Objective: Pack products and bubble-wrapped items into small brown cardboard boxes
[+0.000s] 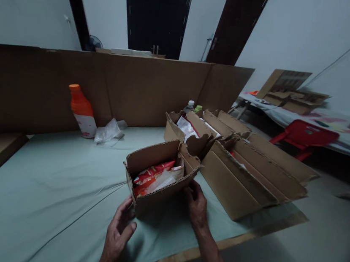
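In the head view an open cardboard box [156, 203] sits at a slant near the table's front edge. Red-and-white packets [156, 177] and clear plastic wrap lie inside it. My left hand [120, 228] presses its fingers against the box's left end, with the thumb apart from them. At the lower right end my right hand [197, 204] has its fingers curled against the box, the tips partly hidden. Both hands hold the box between them; whether its bottom is fully on the cloth I cannot tell.
More open cardboard boxes [235, 181] stand at the right, some with packets and bottles. An orange-capped bottle [83, 113] and crumpled plastic [109, 132] are at the back left. A tall cardboard panel [154, 90] borders the table's far side. A red chair [307, 134] stands beyond.
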Available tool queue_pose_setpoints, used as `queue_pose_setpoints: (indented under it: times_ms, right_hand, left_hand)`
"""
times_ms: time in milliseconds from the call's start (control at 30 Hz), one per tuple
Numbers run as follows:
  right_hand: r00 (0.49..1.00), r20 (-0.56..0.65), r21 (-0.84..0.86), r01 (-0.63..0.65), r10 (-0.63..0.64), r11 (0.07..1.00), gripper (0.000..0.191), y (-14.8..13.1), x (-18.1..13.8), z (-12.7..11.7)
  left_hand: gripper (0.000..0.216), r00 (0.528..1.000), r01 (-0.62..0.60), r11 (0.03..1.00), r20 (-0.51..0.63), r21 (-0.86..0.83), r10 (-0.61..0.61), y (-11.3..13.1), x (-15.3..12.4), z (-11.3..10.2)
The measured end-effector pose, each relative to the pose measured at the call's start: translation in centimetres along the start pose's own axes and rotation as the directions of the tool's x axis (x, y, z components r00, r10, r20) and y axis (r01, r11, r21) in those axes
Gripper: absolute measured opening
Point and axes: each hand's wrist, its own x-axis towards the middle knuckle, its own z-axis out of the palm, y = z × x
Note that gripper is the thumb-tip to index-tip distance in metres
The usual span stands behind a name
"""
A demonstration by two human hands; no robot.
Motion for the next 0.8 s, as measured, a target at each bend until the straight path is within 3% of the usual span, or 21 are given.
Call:
queue_pose_setpoints:
  times_ms: [167, 400, 800]
  right_hand:
    - [1.000, -0.001, -0.010, -0.017, 0.017, 1.000, 0.044, -0.4, 0.0, 0.0]
    - [0.999, -0.031, -0.077, -0.027, 0.025, 0.997, 0.042, -0.9, -0.1, -0.1]
    - [0.999, 0.015, -0.128, -0.048, 0.050, 0.991, 0.042, -2.1, -1.2, 0.0]
  left_hand:
    - [0.070, 0.999, 0.015, 1.000, -0.048, 0.011, -0.015, 0.4, -0.2, 0.4]
    - [0.068, 0.999, 0.047, 0.999, -0.013, 0.016, -0.047, 0.7, -0.1, 0.1]
    - [0.070, 0.973, 0.136, 0.990, -0.189, 0.024, -0.129, 3.1, -0.7, 0.5]
